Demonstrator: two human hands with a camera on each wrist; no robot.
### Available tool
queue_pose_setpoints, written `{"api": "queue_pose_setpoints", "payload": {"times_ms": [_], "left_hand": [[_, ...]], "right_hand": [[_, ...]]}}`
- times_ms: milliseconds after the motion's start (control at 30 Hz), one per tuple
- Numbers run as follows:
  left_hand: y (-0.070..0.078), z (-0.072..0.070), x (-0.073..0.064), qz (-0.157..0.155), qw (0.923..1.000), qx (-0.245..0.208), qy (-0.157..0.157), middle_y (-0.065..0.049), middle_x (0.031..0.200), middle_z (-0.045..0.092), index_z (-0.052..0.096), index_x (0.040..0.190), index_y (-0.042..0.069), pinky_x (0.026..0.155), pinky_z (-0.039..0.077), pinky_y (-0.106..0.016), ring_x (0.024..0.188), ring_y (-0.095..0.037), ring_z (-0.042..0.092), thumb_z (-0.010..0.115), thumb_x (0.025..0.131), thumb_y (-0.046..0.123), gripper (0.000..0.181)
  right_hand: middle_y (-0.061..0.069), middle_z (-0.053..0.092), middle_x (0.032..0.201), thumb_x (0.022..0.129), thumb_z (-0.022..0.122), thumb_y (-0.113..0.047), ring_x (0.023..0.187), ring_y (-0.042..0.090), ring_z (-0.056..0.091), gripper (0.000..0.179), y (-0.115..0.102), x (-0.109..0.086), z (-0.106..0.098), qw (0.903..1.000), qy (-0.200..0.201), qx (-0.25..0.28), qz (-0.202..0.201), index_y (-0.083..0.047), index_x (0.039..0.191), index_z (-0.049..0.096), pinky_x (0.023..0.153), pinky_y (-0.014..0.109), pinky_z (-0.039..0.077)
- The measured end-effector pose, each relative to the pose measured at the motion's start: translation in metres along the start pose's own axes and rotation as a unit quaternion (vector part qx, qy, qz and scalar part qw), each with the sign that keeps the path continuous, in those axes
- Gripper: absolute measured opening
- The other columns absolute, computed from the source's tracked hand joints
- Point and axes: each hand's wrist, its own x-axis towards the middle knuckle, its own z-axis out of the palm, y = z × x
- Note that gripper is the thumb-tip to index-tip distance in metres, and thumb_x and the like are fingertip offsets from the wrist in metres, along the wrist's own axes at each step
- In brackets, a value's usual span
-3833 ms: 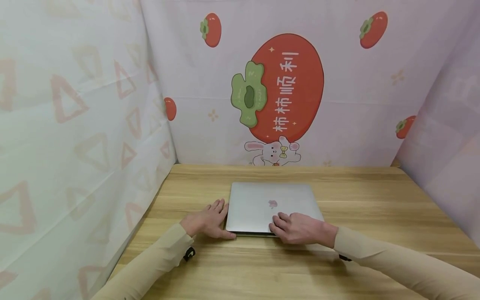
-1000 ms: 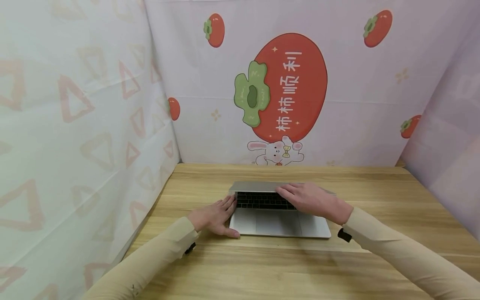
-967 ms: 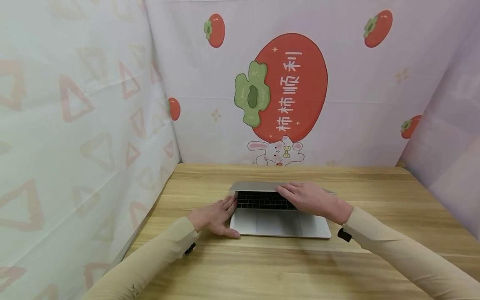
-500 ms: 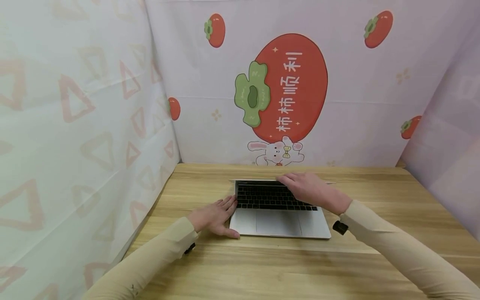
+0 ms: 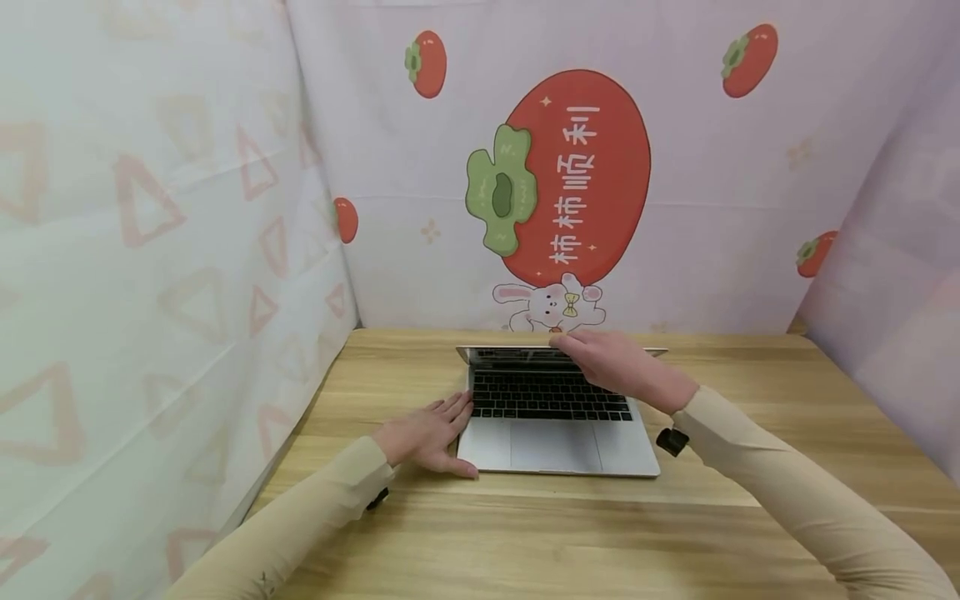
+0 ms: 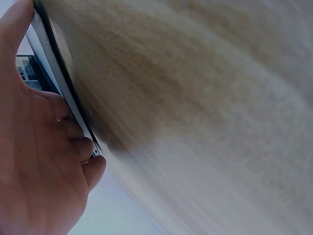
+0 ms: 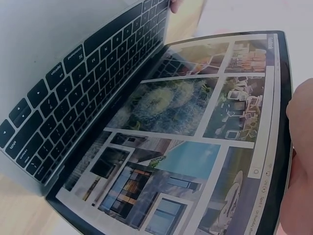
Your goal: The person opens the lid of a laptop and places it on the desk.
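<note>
A silver laptop [image 5: 557,446] lies on the wooden table, its lid tilted partly up above the black keyboard [image 5: 540,394]. My left hand [image 5: 426,437] rests against the laptop's left side, fingers straight and thumb spread toward the front corner. In the left wrist view, the left hand [image 6: 41,147] lies along the laptop's edge. My right hand [image 5: 618,364] grips the top edge of the lid near its middle. The right wrist view shows the lit screen [image 7: 181,132] with several pictures, and the right hand [image 7: 299,161] on the lid's edge.
The wooden table [image 5: 525,533] extends around the laptop on all sides. A white cloth with a printed persimmon [image 5: 592,183] hangs at the back. More patterned cloth [image 5: 150,292] hangs on the left, and a pale cloth [image 5: 907,250] on the right.
The lid was closed at first; my right hand has raised it from the front edge upward and back, showing the keyboard and then part of the screen. My left hand has stayed at the laptop's left side.
</note>
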Motion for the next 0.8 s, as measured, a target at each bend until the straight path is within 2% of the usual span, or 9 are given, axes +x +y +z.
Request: {"api": "queue_pose_setpoints", "payload": {"times_ms": [167, 367, 600, 800], "left_hand": [[0.001, 0.001, 0.0, -0.001, 1.0, 0.002, 0.001, -0.015, 0.166, 0.004, 0.015, 0.157, 0.005, 0.124, 0.021, -0.041, 0.154, -0.028, 0.009, 0.033, 0.08, 0.089, 0.116], [0.001, 0.003, 0.001, -0.006, 0.9999, 0.011, -0.002, -0.014, 0.166, 0.004, 0.015, 0.157, 0.006, 0.124, 0.02, -0.04, 0.154, -0.027, 0.009, 0.032, 0.079, 0.09, 0.117], [0.0, 0.006, 0.002, 0.006, 0.9998, 0.01, 0.013, -0.018, 0.165, 0.006, 0.016, 0.157, 0.002, 0.123, 0.023, -0.041, 0.153, -0.03, 0.012, 0.032, 0.08, 0.089, 0.116], [0.0, 0.001, 0.001, 0.007, 0.9999, 0.01, 0.008, -0.017, 0.165, 0.005, 0.016, 0.157, 0.003, 0.123, 0.021, -0.041, 0.153, -0.029, 0.011, 0.033, 0.08, 0.089, 0.117]], "right_hand": [[0.006, 0.072, 0.1, 0.086, 0.072, -0.001, 0.081, 0.017, 0.069, 0.039, 0.002, 0.002, -0.002, 0.9999, -0.002, 0.012, 0.009, -0.007, 0.122, 0.059, 0.069, 0.031, 0.06], [0.005, 0.071, 0.096, 0.086, 0.072, -0.002, 0.072, 0.016, 0.065, 0.037, 0.006, 0.006, -0.001, 0.9994, -0.004, 0.022, 0.027, -0.008, 0.12, 0.059, 0.065, 0.03, 0.058], [0.006, 0.072, 0.103, 0.088, 0.069, -0.001, 0.084, 0.018, 0.069, 0.037, 0.013, 0.014, -0.003, 0.9975, -0.015, 0.041, 0.055, -0.008, 0.123, 0.06, 0.071, 0.034, 0.06], [0.007, 0.072, 0.105, 0.091, 0.067, -0.006, 0.087, 0.019, 0.07, 0.029, 0.016, 0.019, -0.008, 0.9958, -0.02, 0.05, 0.074, -0.008, 0.12, 0.063, 0.073, 0.035, 0.06]]}}
